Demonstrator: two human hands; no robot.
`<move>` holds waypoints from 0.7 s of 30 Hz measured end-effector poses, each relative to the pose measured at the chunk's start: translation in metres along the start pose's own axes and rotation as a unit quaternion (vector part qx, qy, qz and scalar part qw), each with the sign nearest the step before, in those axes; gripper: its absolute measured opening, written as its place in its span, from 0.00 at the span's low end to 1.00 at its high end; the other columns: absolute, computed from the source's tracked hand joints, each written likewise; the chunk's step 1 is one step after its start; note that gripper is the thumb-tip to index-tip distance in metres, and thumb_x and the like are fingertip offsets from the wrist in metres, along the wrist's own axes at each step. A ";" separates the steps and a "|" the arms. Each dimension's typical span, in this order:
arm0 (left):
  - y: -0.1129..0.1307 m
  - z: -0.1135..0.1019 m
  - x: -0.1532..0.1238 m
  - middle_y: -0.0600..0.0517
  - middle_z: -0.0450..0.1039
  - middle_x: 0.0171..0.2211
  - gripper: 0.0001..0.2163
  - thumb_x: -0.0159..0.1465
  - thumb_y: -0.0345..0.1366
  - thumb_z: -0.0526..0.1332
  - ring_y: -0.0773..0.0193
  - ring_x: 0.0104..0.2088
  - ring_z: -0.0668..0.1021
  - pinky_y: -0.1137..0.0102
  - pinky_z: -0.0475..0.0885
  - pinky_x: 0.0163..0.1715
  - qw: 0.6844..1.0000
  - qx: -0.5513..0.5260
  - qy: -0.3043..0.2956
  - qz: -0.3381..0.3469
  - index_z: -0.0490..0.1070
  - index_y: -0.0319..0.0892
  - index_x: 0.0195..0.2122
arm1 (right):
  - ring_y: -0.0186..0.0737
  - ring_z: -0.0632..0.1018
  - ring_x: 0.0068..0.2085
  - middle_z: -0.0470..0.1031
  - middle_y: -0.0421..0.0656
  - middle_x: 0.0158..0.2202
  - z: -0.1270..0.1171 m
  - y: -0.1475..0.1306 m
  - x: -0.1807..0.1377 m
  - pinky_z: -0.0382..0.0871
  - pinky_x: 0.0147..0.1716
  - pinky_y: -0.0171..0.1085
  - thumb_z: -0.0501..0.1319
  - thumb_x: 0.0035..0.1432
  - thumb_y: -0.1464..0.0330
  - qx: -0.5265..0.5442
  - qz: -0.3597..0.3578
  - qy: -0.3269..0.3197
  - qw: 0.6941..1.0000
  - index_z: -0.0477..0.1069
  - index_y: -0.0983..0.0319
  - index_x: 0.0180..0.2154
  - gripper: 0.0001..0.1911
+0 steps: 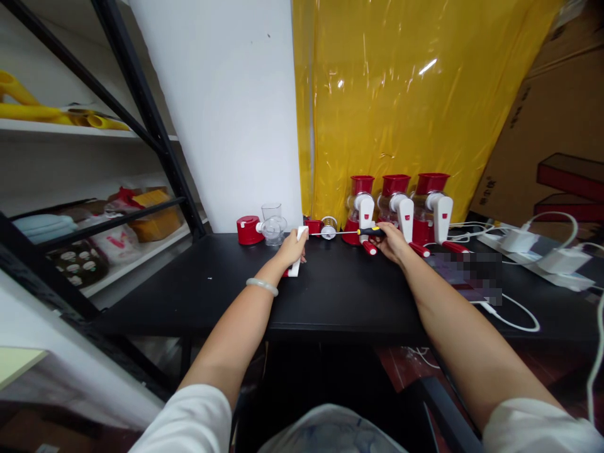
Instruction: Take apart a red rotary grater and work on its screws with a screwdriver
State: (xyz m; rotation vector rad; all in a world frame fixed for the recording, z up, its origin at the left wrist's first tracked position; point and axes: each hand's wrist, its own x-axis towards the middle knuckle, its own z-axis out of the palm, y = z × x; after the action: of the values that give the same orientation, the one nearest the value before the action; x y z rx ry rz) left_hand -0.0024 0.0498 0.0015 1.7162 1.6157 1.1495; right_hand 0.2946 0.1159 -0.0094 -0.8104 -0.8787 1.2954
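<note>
The black table (330, 296) has much free surface in the front half, from its near edge up to the two hands, and nothing lies there between the forearms. The back edge is crowded: three red-and-white devices (395, 201) stand in one row against the yellow sheet (401, 94), and more to the left a red cap (248, 230) lies beside a clear cup (272, 223), near the white wall (226, 113). On the left side the table ends just beside a black shelf rack (155, 132). On the right side chargers (519, 242) and a white cable (514, 321) take up the room. The left hand (292, 247) is closed around a white part (296, 270), which rests on the table; its ends show above and below the fingers. The right hand (394, 242) is closed on the yellow-and-black handle of a screwdriver (372, 231), directly in front of the devices. The thin shaft lies almost level and points to the left, across the gap between the hands. Its tip comes to the top of the white part, near a small red piece (313, 225) and a clear ring (329, 228). Whether the tip touches the white part, I cannot tell.
</note>
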 end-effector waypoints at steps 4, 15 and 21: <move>-0.002 0.000 0.001 0.58 0.67 0.19 0.17 0.71 0.55 0.48 0.63 0.15 0.76 0.72 0.70 0.16 1.000 -0.001 0.000 -0.001 0.58 0.44 0.40 | 0.28 0.66 0.20 0.67 0.32 0.21 0.000 -0.001 -0.001 0.73 0.27 0.34 0.64 0.49 0.70 0.015 0.002 0.000 1.000 0.64 0.58 0.30 0.08; -0.004 0.001 0.003 0.58 0.67 0.19 0.20 0.70 0.57 0.48 0.63 0.15 0.76 0.73 0.70 0.15 1.000 -0.008 -0.007 -0.010 0.59 0.43 0.43 | 0.29 0.68 0.23 0.69 0.32 0.23 -0.002 -0.004 -0.001 0.74 0.32 0.37 0.65 0.46 0.70 0.020 0.001 -0.018 1.000 0.65 0.58 0.31 0.10; -0.003 0.001 0.003 0.58 0.67 0.19 0.21 0.69 0.58 0.48 0.63 0.15 0.76 0.73 0.70 0.16 1.000 -0.010 -0.012 -0.024 0.59 0.43 0.44 | 0.32 0.73 0.29 0.72 0.34 0.27 -0.003 -0.008 0.000 0.74 0.35 0.38 0.65 0.43 0.72 0.022 0.002 -0.019 1.000 0.66 0.57 0.31 0.11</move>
State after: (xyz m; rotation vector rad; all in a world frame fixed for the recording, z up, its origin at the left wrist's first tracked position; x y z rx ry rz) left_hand -0.0032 0.0533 -0.0008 1.6632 1.6176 1.1146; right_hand 0.3009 0.1150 -0.0042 -0.7556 -0.8775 1.3325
